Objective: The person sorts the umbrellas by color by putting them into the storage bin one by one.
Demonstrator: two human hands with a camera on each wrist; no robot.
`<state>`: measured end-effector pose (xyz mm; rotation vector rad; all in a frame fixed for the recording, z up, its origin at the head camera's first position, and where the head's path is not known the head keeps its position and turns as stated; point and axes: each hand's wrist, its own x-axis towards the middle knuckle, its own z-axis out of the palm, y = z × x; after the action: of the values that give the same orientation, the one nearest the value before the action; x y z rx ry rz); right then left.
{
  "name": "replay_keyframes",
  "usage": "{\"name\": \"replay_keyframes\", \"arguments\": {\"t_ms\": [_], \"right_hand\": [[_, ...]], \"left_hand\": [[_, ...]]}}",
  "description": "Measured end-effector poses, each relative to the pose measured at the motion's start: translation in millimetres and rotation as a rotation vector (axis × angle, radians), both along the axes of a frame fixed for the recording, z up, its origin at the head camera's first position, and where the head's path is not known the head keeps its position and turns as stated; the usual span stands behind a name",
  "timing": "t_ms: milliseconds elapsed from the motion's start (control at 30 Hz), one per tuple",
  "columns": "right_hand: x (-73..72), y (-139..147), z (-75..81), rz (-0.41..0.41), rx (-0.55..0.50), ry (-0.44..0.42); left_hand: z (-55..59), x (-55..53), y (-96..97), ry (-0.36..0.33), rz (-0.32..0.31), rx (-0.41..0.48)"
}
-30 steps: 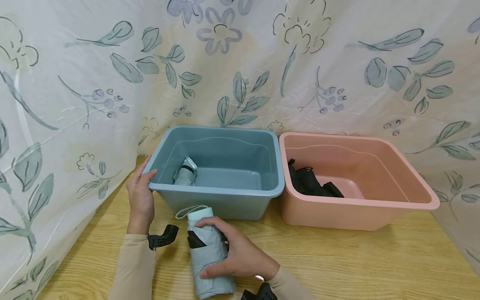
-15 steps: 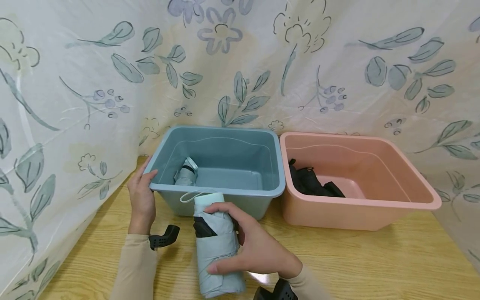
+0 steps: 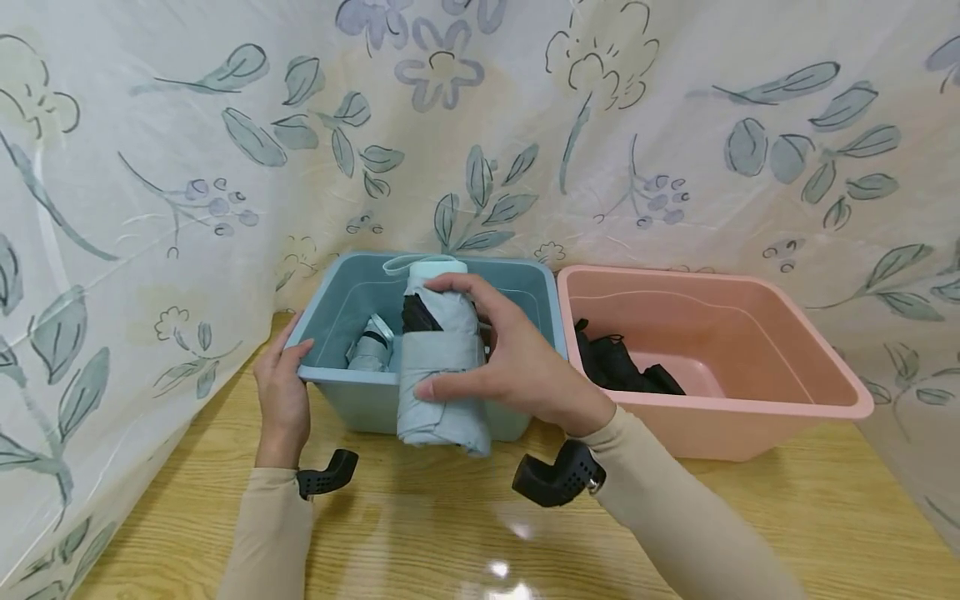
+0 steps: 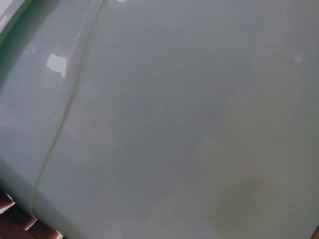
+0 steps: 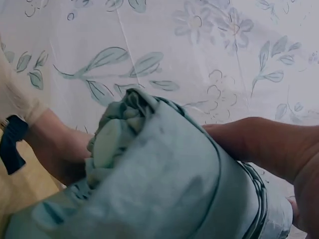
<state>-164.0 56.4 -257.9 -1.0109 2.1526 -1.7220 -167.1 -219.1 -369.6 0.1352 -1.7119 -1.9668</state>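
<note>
A folded light-blue umbrella (image 3: 442,358) with a pale handle, a wrist loop and a black patch hangs upright over the front rim of the blue bin (image 3: 352,408). My right hand (image 3: 528,362) grips it from the right side, thumb and fingers spread around it. In the right wrist view the rolled end of the umbrella (image 5: 169,174) fills the lower middle. My left hand (image 3: 283,400) holds the bin's left rim, thumb over the edge. Inside the bin, at the left, lies a smaller light-blue folded bundle with a black band (image 3: 371,346).
A pink bin (image 3: 660,429) stands right beside the blue one, with black cloth-like items (image 3: 622,367) in its left part. Both bins sit on a wooden table (image 3: 420,533). A floral curtain (image 3: 510,125) hangs close behind and along the left.
My right hand has lifted the umbrella up and forward, from in front of the blue bin to over its front rim. The left hand has kept its place on the rim.
</note>
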Motion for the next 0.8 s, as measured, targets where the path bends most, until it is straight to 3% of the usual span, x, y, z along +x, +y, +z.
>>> {"name": "replay_keyframes", "arguments": {"t_ms": [300, 567, 800], "right_hand": [[-47.9, -21, 21.5, -0.053, 0.027, -0.135], [-84.7, -46, 18.8, -0.117, 0.115, -0.187], [-110.6, -65, 4.1, -0.145, 0.169, -0.266]], "left_hand": [[0.5, -0.9, -0.1, -0.014, 0.002, -0.014], [0.1, -0.5, -0.5, -0.017, 0.007, -0.025], [-0.5, -0.5, 0.3, 0.011, -0.006, -0.017]]}}
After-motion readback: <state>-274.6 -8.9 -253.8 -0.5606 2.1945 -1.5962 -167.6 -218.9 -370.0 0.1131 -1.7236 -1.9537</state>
